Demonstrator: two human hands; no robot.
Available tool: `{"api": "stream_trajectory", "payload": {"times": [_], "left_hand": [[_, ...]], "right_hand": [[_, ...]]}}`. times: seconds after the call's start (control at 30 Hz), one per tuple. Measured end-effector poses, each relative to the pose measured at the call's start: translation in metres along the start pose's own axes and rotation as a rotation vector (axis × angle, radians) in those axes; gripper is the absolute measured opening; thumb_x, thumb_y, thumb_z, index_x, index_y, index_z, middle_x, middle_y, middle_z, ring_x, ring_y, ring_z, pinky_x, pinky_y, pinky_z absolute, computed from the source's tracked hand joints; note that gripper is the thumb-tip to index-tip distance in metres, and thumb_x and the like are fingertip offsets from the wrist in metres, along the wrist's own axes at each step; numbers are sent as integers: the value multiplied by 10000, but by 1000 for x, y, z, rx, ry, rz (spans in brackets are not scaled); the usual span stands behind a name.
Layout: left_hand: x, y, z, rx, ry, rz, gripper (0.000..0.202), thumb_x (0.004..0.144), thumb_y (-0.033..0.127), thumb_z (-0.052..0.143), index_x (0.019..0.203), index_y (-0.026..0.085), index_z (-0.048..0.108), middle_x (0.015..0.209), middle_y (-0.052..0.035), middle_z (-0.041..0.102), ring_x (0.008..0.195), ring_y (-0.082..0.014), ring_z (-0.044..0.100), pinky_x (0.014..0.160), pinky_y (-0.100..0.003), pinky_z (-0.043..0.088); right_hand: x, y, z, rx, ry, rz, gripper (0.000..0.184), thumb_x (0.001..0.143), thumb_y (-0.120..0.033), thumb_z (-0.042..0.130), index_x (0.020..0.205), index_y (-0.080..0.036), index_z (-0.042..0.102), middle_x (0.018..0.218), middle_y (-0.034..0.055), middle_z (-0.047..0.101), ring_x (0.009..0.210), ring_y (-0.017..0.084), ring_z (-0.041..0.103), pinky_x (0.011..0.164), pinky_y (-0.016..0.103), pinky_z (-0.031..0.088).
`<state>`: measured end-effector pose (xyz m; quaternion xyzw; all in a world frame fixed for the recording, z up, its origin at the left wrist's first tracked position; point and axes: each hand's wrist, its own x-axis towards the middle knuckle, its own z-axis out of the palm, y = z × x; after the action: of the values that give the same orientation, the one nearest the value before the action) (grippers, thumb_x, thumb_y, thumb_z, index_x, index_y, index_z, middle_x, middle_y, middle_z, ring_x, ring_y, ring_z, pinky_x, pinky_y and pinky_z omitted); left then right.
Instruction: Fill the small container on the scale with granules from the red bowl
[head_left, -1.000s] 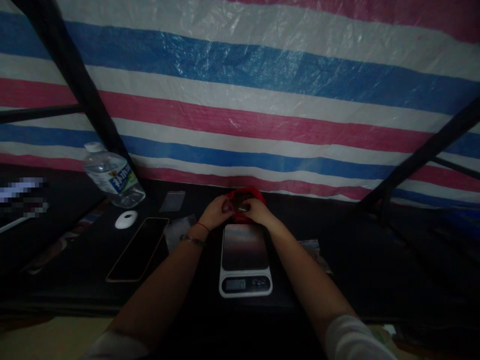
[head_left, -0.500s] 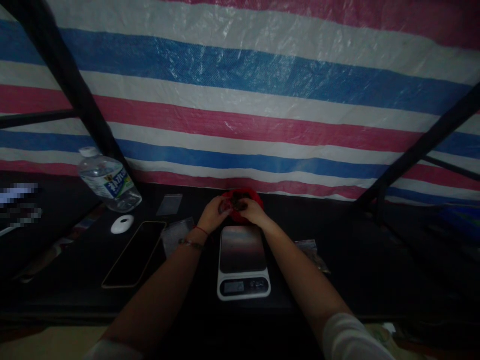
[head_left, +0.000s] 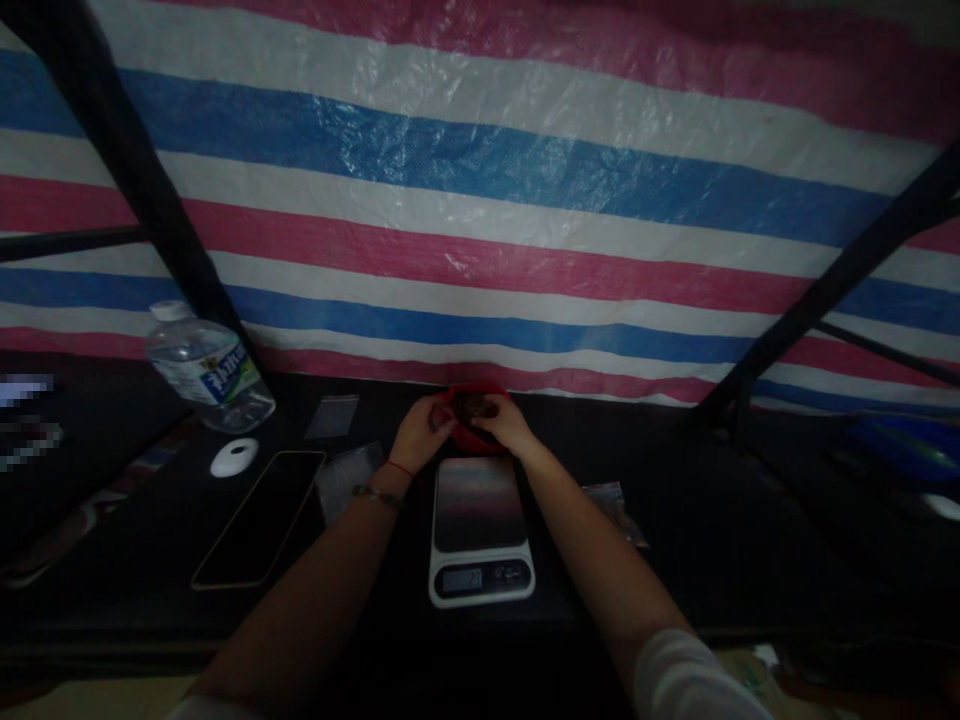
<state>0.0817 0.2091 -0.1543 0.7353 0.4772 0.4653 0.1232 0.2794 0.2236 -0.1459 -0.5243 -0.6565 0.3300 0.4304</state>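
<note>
Both left hand (head_left: 420,434) and right hand (head_left: 511,426) at a red bag (head_left: 469,438).

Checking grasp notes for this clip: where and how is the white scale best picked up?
Probably by the two long side edges of its white casing, from left and right at once: the scale is a low slab lying flat, and an edge grip leaves its top platform and front display untouched.

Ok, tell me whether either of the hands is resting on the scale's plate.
No, the left hand and right hand are both at the red bag, beyond the scale.
</note>
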Motion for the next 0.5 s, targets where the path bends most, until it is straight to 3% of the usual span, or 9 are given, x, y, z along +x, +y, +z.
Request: {"api": "stream_trajectory", "payload": {"times": [0.3, 0.5], "left_hand": [[-2, 2, -5, 175, 122, 81, 378, 689, 309, 696, 1043, 203, 617, 1235, -110, 523, 1167, -298, 491, 1010, -460, 390], [-3, 9, -10, 212, 184, 99, 359, 697, 323, 685, 1017, 172, 627, 1048, -112, 598, 1034, -295, 545, 936, -448, 426]], "right_hand": [[-17, -7, -4, -164, 116, -86, 349, 637, -175, 714, 976, -196, 637, 950, 32, 688, 872, 183, 643, 835, 337, 504], [-22, -6, -5, -178, 154, -67, 378, 635, -211, 720, 1002, -191, 633, 974, 49, 684, 903, 204, 644, 855, 362, 504]]}}
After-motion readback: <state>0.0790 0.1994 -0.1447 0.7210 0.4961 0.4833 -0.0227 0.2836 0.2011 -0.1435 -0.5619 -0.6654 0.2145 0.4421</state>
